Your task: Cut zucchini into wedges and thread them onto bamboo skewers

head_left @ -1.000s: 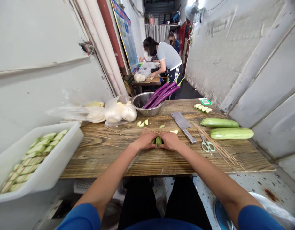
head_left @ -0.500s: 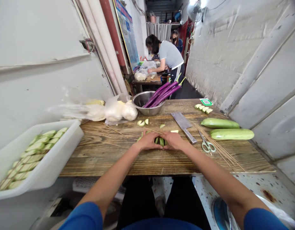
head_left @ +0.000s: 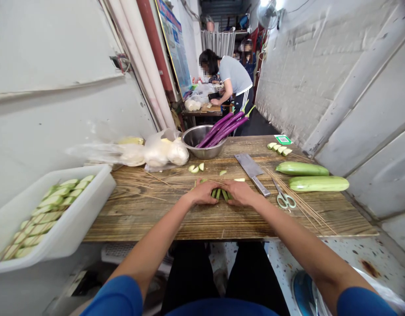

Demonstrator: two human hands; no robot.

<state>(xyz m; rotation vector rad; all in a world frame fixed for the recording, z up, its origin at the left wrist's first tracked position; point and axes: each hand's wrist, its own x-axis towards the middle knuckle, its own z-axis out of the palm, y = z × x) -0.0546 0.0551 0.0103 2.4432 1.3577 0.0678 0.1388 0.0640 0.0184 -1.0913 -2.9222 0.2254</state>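
Both hands rest low over the wooden table, curled around several green zucchini slices [head_left: 217,194] that stand side by side between them. My left hand [head_left: 203,193] closes on the slices from the left, thumb at the near side. From the right, my right hand [head_left: 239,193] presses on the same group. The palms and fingers hide part of the slices. Just beyond the hands lie small zucchini pieces [head_left: 194,169] and a pale slice [head_left: 239,180]. A cleaver [head_left: 250,169] lies to the right of my right hand.
Right of the cleaver are scissors [head_left: 285,200], bamboo skewers [head_left: 304,206] and two whole zucchini [head_left: 319,184]. A metal bowl [head_left: 205,152] holds purple eggplants [head_left: 224,129]. A white bin [head_left: 103,184] with skewered slices stands left. Bagged pale food [head_left: 166,151] sits behind. Two people [head_left: 237,74] are farther back.
My hands have moved slightly apart, and the slices between them now fan out more. In the background, one person's arm has shifted and another person has come further into view.
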